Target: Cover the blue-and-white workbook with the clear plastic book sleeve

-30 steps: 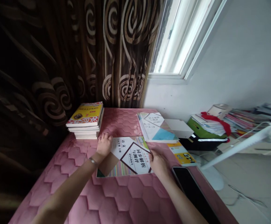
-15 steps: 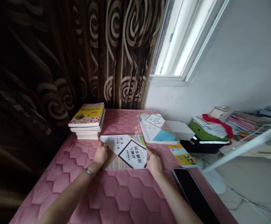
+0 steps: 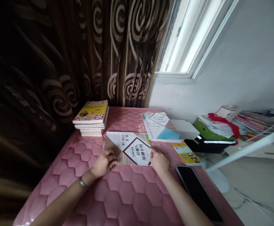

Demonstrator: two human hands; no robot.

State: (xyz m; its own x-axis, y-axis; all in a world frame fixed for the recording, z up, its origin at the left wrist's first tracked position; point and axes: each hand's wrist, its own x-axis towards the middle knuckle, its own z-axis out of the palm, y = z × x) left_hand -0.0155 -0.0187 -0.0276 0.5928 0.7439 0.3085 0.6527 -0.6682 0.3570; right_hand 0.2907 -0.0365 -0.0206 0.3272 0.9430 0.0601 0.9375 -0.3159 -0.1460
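Squarely between left hand and right hand, the workbook.

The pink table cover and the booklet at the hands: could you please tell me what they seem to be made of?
The table cover looks like quilted fabric, perhaps velvety: stitched hexagons puff up and catch a dull sheen. The booklet looks like paper with a smooth printed cover: it is thin, lies flat, and shows crisp print and colour stripes.
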